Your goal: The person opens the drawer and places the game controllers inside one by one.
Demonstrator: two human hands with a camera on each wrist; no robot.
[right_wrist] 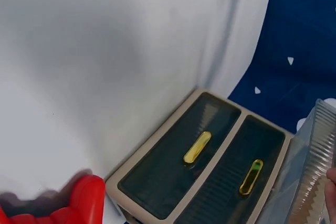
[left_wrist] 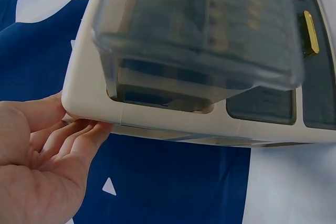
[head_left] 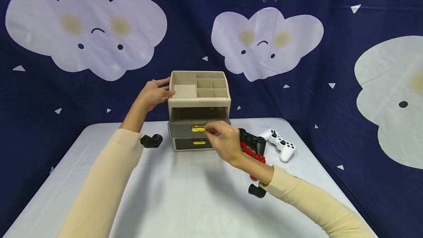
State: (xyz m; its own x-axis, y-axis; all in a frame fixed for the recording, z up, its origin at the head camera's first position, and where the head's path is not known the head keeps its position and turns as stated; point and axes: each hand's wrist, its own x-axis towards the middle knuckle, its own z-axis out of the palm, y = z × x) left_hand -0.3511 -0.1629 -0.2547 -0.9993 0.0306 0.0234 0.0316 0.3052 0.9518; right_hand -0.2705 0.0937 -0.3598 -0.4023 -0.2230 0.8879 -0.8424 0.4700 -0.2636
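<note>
A cream desktop drawer organizer (head_left: pixel 199 103) stands toward the back of the table, with an open compartment tray on top. Its top drawer (head_left: pixel 180 130), clear grey plastic, is pulled out toward me; in the left wrist view the drawer (left_wrist: pixel 199 59) juts from the cream frame. My right hand (head_left: pixel 226 139) pinches that drawer's gold handle (head_left: pixel 197 129) between thumb and fingers. At the organizer's upper left side, my left hand (head_left: pixel 155 93) grips the edge, thumb on the rim and fingers along the side wall. Two lower drawers (right_wrist: pixel 157 179) are closed, each with a gold handle (right_wrist: pixel 197 147).
Right of the organizer lie a black game controller (head_left: pixel 254 140), a red game controller (head_left: pixel 256 154) partly hidden by my right arm, and a white game controller (head_left: pixel 279 144). A dark blue cloud-print curtain (head_left: pixel 191 39) hangs behind the white-covered table (head_left: pixel 185 201).
</note>
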